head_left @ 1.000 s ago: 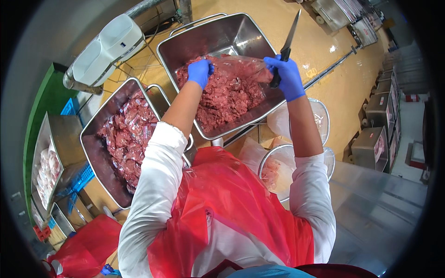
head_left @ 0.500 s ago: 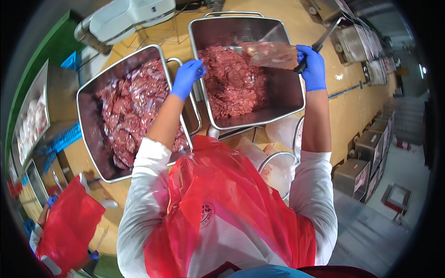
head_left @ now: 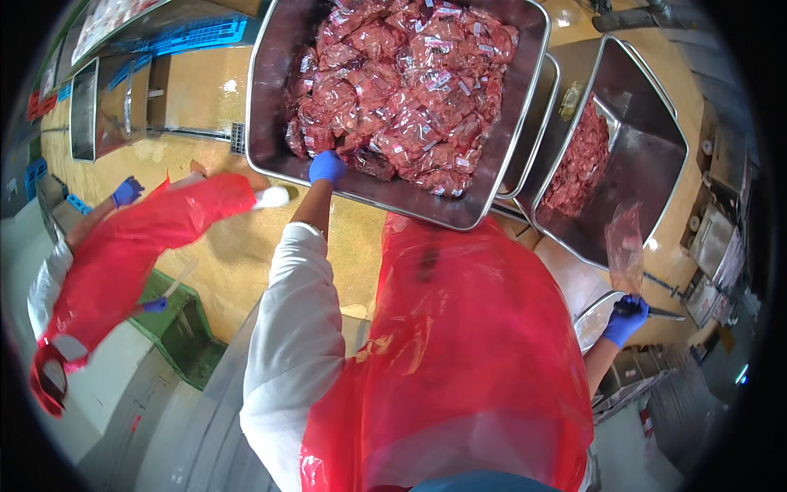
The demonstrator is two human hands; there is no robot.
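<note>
My right hand [head_left: 625, 323] grips knife [head_left: 666, 315] and clear bag [head_left: 625, 246]. Left hand [head_left: 327, 167] at bagged meat [head_left: 410, 90]; I cannot tell its finger state.

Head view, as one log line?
left hand: at wrapped meat in tub; right hand: holds knife, plastic bag; other tub: loose meat

The left hand [head_left: 328, 167] and right hand [head_left: 624, 321] wear thin, close-fitting blue gloves [head_left: 620, 330] that end around the wrist. A loose white sleeve [head_left: 293, 320], deeply creased, covers the left arm and closes in a gathered cuff [head_left: 305, 233] short of the glove — a stretch of bare forearm [head_left: 316, 203] lies between. The front is covered by a glossy red plastic apron [head_left: 484, 344], wrinkled and paler low down — with blue fabric [head_left: 492, 482] below it.
</note>
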